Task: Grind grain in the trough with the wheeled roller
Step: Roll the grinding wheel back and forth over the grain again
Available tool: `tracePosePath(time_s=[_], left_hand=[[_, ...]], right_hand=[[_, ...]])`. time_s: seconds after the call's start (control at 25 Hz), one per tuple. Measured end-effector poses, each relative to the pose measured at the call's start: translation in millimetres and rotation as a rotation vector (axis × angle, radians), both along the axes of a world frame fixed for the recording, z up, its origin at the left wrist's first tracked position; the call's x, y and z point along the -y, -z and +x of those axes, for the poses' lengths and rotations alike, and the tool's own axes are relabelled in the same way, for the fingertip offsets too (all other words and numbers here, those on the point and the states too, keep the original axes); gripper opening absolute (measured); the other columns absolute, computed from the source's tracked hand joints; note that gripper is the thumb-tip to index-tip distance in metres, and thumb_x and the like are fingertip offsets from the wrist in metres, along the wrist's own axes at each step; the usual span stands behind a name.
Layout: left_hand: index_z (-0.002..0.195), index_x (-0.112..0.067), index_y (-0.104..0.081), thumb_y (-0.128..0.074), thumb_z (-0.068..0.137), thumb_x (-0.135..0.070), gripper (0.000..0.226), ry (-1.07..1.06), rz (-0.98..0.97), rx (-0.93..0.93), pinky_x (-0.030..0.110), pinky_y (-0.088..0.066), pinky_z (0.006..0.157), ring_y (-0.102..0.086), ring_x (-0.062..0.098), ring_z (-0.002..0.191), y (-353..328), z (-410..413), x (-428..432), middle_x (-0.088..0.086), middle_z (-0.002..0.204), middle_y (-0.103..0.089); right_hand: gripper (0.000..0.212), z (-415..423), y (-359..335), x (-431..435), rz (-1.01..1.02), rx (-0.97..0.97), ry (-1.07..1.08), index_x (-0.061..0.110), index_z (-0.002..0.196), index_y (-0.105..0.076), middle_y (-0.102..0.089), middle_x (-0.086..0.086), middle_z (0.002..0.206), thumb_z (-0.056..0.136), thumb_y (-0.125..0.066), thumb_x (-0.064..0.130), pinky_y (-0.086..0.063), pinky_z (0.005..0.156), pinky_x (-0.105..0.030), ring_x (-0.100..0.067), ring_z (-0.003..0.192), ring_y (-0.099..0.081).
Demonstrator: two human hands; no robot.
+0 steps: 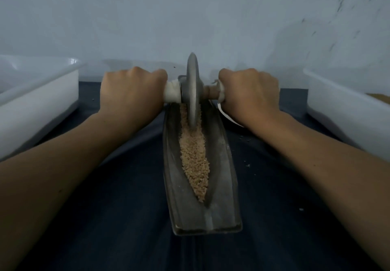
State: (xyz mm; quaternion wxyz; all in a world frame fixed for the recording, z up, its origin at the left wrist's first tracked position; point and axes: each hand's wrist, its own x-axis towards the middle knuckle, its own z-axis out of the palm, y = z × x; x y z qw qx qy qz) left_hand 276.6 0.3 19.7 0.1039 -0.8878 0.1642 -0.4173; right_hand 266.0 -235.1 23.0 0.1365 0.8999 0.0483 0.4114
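now roller (191, 89) probably touches grain (195, 161)

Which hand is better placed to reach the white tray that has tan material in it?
Right. The right hand grips the roller handle nearer the tray; the left hand grips beyond the wheel, farther away.

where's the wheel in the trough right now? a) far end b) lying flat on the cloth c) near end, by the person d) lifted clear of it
a: the wheel stands upright in the grain at the far end of the trough, left hand and right hand gripping its handles.
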Motion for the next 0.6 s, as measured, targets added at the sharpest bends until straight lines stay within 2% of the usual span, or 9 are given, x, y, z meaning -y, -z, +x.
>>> tracePosePath(time_s=[0.08,0.16,0.24,0.32,0.4,0.6], left_hand=[[0.076,-0.022,-0.053,-0.063,0.081,-0.024,0.011,-0.008,0.018,-0.069,0.026,-0.023,0.047,-0.036,0.023,0.048,-2,-6,-1,-0.001,0.058,-0.036],[0.086,-0.03,-0.059,-0.059,0.084,-0.032,0.002,-0.009,0.028,-0.25,0.03,-0.035,0.052,-0.049,0.023,0.059,-9,-15,-3,-0.004,0.069,-0.047],[0.09,-0.034,-0.06,-0.06,0.082,-0.038,0.009,0.007,0.039,-0.509,0.033,-0.044,0.059,-0.057,0.02,0.071,-25,-27,-3,-0.007,0.079,-0.056],[0.091,-0.035,-0.06,-0.064,0.08,-0.041,0.014,0.028,0.062,-0.709,0.034,-0.049,0.064,-0.061,0.017,0.076,-37,-38,-2,-0.009,0.084,-0.06],[0.087,-0.034,-0.057,-0.066,0.079,-0.04,0.013,0.036,0.091,-0.778,0.035,-0.052,0.066,-0.061,0.016,0.076,-41,-41,-1,-0.01,0.084,-0.061],[0.084,-0.036,-0.058,-0.062,0.077,-0.043,0.01,0.029,0.033,-0.658,0.035,-0.049,0.063,-0.061,0.018,0.075,-31,-27,-7,-0.01,0.081,-0.06]], right_hand=[[0.014,-12,-7,0,0.019,-0.139,-0.043,0.026,0.075,-0.057,-0.04,0.002,0.057,0.076,-0.07,0.03,-0.014,0.048,-0.022,-0.018,0.047,-0.032],[0.014,-24,-17,0,0.05,-0.358,-0.073,0.026,0.071,-0.055,-0.047,0.006,0.062,0.077,-0.064,0.035,-0.024,0.047,-0.023,-0.014,0.051,-0.042],[0.007,-38,-26,1,0.083,-0.574,-0.075,0.028,0.071,-0.057,-0.057,0.006,0.067,0.076,-0.061,0.032,-0.032,0.047,-0.024,-0.015,0.058,-0.053],[0.002,-52,-31,2,0.112,-0.711,-0.081,0.03,0.072,-0.058,-0.061,0.007,0.071,0.073,-0.059,0.031,-0.035,0.048,-0.026,-0.017,0.062,-0.058],[0.002,-58,-31,4,0.113,-0.729,-0.084,0.03,0.073,-0.057,-0.061,0.007,0.072,0.073,-0.058,0.031,-0.035,0.048,-0.026,-0.017,0.063,-0.058],[0.007,-45,-24,4,0.056,-0.505,-0.094,0.028,0.069,-0.058,-0.057,0.007,0.064,0.075,-0.061,0.031,-0.03,0.045,-0.024,-0.015,0.055,-0.053]])
